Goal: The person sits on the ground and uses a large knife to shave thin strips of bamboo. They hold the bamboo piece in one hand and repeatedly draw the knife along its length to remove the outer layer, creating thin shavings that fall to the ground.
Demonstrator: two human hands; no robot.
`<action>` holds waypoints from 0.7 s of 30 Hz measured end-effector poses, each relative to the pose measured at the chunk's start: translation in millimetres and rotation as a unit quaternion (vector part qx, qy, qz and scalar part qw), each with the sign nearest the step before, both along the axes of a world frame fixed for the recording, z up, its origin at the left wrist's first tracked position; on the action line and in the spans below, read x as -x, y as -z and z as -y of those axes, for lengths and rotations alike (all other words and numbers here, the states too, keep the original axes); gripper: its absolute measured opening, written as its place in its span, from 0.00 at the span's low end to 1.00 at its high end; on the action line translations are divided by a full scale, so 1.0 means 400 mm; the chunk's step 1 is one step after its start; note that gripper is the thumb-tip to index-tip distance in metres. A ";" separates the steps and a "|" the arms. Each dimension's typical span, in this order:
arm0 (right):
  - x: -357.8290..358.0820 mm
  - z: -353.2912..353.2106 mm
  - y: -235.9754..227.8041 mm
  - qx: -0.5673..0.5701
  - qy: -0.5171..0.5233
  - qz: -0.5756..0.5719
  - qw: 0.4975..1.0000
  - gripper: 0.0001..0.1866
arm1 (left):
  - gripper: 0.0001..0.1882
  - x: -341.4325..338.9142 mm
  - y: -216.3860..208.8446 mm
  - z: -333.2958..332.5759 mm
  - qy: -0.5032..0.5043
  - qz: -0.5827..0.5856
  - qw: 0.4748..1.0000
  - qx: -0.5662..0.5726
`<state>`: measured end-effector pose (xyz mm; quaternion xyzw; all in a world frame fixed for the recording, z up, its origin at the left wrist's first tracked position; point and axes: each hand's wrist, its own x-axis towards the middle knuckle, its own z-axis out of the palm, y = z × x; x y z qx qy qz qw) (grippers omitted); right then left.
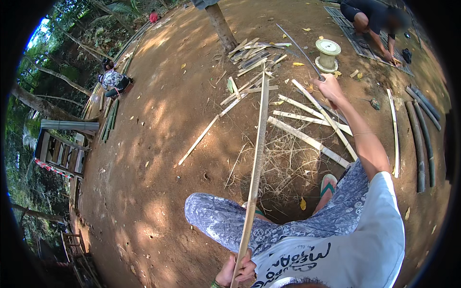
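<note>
My left hand (236,270), low in the view near my shirt, is closed around the near end of a long bamboo strip (258,158). The strip runs away from me between my knees, its far end near a pile of split bamboo. My right hand (329,89) is raised ahead on the right, closed on a long, thin, dark-bladed knife (298,48). Its blade points up and to the left, apart from the strip. Under my right forearm lie several pale bamboo slats (309,139). Thin shavings (283,168) cover the ground between my sandalled feet.
A split-bamboo pile (254,55) lies by a tree trunk (221,29). Beyond my right hand stands a pale spool (328,54). Dark poles (417,144) lie at right. Another person (372,24) crouches on a slatted mat (353,31); someone else (114,79) sits far left.
</note>
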<state>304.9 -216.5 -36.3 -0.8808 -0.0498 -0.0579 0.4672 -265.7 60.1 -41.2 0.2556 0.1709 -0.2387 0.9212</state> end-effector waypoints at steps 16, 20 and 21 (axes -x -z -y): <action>0.172 -0.147 -0.053 -0.193 -0.141 0.033 0.970 0.17 | 0.25 -0.453 -0.005 0.041 0.102 0.093 0.970 -0.201; 0.196 -0.108 -0.078 0.028 -0.129 0.153 0.979 0.14 | 0.22 -0.552 -0.031 0.042 0.084 0.109 0.966 -0.218; 0.208 -0.097 -0.078 0.078 -0.144 0.152 0.975 0.13 | 0.22 -0.576 -0.039 0.046 0.080 0.114 0.966 -0.219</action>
